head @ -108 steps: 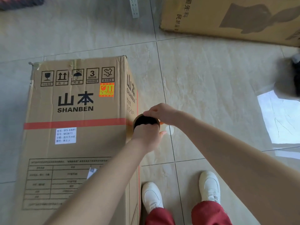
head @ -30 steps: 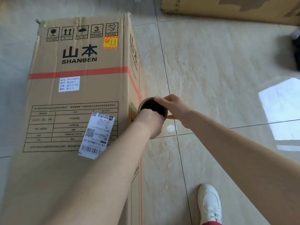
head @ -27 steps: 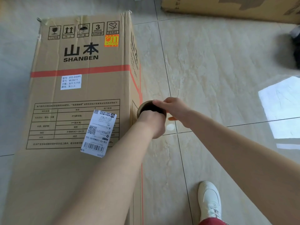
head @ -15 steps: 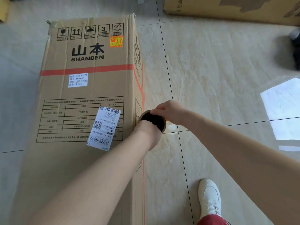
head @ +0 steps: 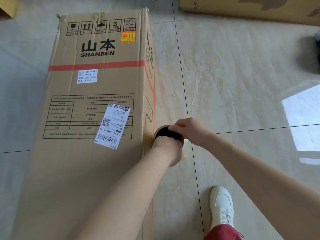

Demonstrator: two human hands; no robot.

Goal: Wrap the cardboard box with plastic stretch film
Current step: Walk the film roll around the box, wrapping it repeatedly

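A long brown cardboard box printed SHANBEN lies flat on the tiled floor, with a red stripe and a white shipping label on its top face. Beside its right side I hold a roll of stretch film upright; only the roll's cardboard core with its dark opening shows. My left hand grips the roll from the near side. My right hand curls over the core's top rim from the right. The film itself is hidden behind my hands.
A second flat cardboard box lies at the far right. A dark blurred object sits at the right edge. My white shoe stands on the tiles near the bottom right. A bright window reflection marks the floor.
Over the last seconds my hands and the roll have travelled along the box's right side toward its near end. In the last half second they stay almost in place.
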